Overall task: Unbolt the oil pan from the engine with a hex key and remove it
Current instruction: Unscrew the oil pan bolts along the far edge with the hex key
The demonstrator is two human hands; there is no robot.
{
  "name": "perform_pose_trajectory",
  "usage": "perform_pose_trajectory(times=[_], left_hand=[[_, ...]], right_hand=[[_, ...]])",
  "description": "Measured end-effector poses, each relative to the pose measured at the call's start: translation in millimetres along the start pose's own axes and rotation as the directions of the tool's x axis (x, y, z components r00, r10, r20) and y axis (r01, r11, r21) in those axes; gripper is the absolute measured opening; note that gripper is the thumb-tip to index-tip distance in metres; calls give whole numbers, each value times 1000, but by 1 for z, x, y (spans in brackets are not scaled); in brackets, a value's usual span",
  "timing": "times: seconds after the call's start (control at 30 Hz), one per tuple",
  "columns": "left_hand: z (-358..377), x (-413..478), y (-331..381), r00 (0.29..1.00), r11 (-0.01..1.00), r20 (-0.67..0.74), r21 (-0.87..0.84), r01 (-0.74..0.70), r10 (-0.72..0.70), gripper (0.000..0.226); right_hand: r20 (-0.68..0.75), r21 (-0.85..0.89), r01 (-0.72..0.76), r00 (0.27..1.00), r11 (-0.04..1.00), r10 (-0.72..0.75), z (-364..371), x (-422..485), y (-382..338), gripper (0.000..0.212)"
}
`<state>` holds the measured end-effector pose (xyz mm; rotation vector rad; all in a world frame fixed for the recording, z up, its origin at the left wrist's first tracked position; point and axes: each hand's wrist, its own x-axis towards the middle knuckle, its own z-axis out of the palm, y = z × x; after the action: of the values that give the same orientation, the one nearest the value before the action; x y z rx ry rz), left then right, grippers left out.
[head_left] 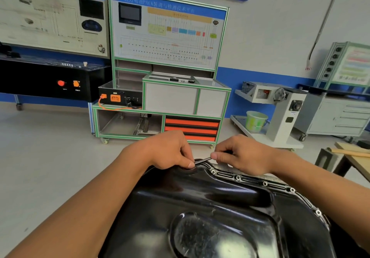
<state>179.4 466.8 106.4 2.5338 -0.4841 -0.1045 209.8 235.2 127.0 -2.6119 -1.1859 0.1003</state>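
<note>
A glossy black oil pan (210,207) fills the lower middle of the head view, its flange running along the right side with several bolts (237,177) in it. A thin metal hex key (203,160) lies across the far corner of the flange. My right hand (244,154) pinches the key's long arm between thumb and fingers. My left hand (170,150) curls over the far corner, its fingertips holding the key's bent end down at the flange. The bolt under the key is hidden by my left fingers.
A green-framed training bench (160,101) with orange drawers stands straight ahead on the floor. A grey engine stand (284,115) and a green bucket (256,121) are at the right. A wooden table corner (356,157) is at the far right.
</note>
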Motion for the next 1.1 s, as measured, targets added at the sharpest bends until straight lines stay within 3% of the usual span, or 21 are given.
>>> perform_pose_trajectory(times=[0.17, 0.4, 0.6, 0.73, 0.9, 1.03, 1.1], left_hand=[[2, 1, -6, 999, 990, 4, -133, 47, -47, 8], [3, -3, -10, 1000, 968, 12, -251, 21, -19, 10], [4, -2, -7, 999, 975, -26, -218, 40, -47, 7], [3, -3, -6, 999, 982, -10, -184, 47, -50, 6], [5, 0, -6, 998, 982, -27, -185, 44, -50, 5], [5, 2, -6, 997, 983, -39, -176, 57, -65, 4], [4, 3, -5, 997, 986, -28, -156, 63, -68, 5]], right_hand=[[-3, 183, 25, 1000, 983, -25, 12, -3, 14, 45], [8, 134, 94, 995, 986, -96, 5, 1, 15, 44], [33, 76, 105, 994, 992, -108, -12, 21, 8, 39], [130, 31, 163, 978, 986, -165, -26, 36, -1, 35], [195, 46, 120, 973, 992, -126, -31, 45, 5, 39], [197, 61, 134, 970, 989, -144, -31, 52, 9, 32], [173, 82, 136, 974, 987, -149, -28, 53, 11, 40]])
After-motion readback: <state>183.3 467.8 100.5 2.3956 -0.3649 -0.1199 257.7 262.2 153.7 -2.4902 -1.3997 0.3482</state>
